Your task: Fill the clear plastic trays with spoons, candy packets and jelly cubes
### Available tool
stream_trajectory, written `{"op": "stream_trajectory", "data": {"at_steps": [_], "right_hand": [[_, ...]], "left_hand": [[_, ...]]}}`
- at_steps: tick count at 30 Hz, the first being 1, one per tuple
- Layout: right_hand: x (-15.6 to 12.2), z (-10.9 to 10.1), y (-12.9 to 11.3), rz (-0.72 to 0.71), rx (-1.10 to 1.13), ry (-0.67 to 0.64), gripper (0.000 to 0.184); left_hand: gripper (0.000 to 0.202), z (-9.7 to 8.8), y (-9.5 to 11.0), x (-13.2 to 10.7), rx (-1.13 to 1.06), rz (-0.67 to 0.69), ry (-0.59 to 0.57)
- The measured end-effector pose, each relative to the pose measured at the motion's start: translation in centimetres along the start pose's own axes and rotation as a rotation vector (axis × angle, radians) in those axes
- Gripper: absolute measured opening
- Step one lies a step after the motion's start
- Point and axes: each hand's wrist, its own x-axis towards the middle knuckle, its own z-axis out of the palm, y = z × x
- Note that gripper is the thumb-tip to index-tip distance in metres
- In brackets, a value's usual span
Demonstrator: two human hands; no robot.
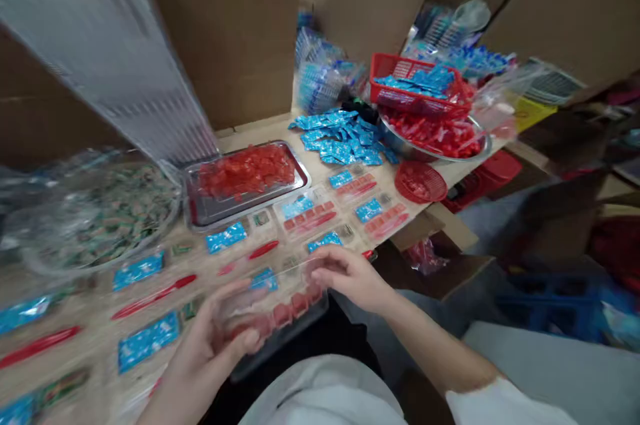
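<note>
My left hand (205, 345) is half open, its fingers curled around the near left end of the clear tray (295, 278). Motion blur prevents a closer reading of the grip. My right hand (353, 277) is also partly open, with its fingers (325, 264) bent over the far right corner of the tray. Both hands appear to hold the tray at the near edge of the worktop (260, 130), directly in front of my chest.

Tray orientation: the long axis runs across my front, rising from left to right in the view. A row of red cells (283, 315) follows this axis. My left hand is nearer my body; my right hand is farther forward.

Adjacent items: a blue sachet (263, 280) lies just beyond the tray, partly behind my left fingers, and a red spoon (249, 258) lies beyond it. A steel tray (300, 178) holding red pieces stands farther up the worktop.
</note>
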Motion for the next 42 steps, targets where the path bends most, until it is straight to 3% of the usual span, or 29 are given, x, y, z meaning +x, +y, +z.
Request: {"op": "stream_trajectory", "data": {"at_steps": [4,7,9,11,14,17,19,21,24,26,30,32,35,36,38,40,42], "right_hand": [[-2.4,-0.9,2.6,0.120,0.076,0.018,0.040],[-2.7,-3.3,2.0,0.145,-0.051,0.123,0.038],[-1.9,-5.9,0.8,0.070,-0.212,0.242,0.036],[-0.7,-8.5,-0.1,0.019,-0.350,0.300,0.036],[1.0,-11.4,-0.2,0.060,-0.494,0.285,0.035],[1.8,-12.3,1.1,-0.021,-0.740,0.336,0.029],[1.7,-12.1,1.7,-0.137,-0.931,0.406,0.028],[1.0,-11.5,2.0,-0.246,-1.068,0.493,0.029],[-0.8,-10.4,2.4,-0.380,-1.152,0.640,0.030],[-2.0,-9.7,3.1,-0.452,-1.187,0.671,0.029],[-3.1,-8.9,5.0,-0.529,-1.305,0.510,0.027],[-2.8,-9.0,5.0,-0.557,-1.303,0.569,0.026],[-0.7,-8.7,3.2,-0.607,-1.186,0.696,0.023],[0.5,-8.2,2.2,-0.621,-1.150,0.649,0.021],[3.9,-6.2,0.3,-0.662,-1.121,0.429,0.018],[8.0,-2.8,-1.4,-0.748,-1.129,0.201,0.017],[12.4,1.7,-2.8,-0.842,-1.163,0.070,0.017]], "left_hand": [[0.058,1.8,-1.5,-0.2,-0.008,-0.159,0.075],[0.063,4.7,-2.0,0.7,-0.051,-0.157,0.067],[0.070,6.7,-2.0,2.3,0.004,-0.025,-0.018],[0.074,8.2,-2.0,4.4,0.217,0.180,-0.060],[0.065,9.2,-1.9,7.0,0.730,0.469,0.048],[0.054,9.1,-2.1,7.3,1.095,0.650,0.175],[0.050,9.1,-2.6,6.6,1.221,0.777,0.143],[0.048,9.2,-3.2,5.8,1.295,0.896,0.037],[0.043,9.7,-4.4,5.6,1.338,0.973,-0.046],[0.040,9.9,-5.1,6.1,1.349,0.980,-0.048],[0.039,10.1,-5.4,7.0,1.335,0.952,-0.083],[0.040,9.9,-4.8,6.8,1.308,0.920,-0.113],[0.043,8.4,-3.4,5.6,1.242,0.888,-0.102],[0.042,7.6,-3.1,5.1,1.217,0.882,-0.070],[0.038,5.7,-2.9,4.1,1.170,0.862,0.017],[0.033,3.5,-3.4,3.2,1.135,0.825,0.108],[0.031,1.6,-4.3,2.6,1.113,0.785,0.203]]}}
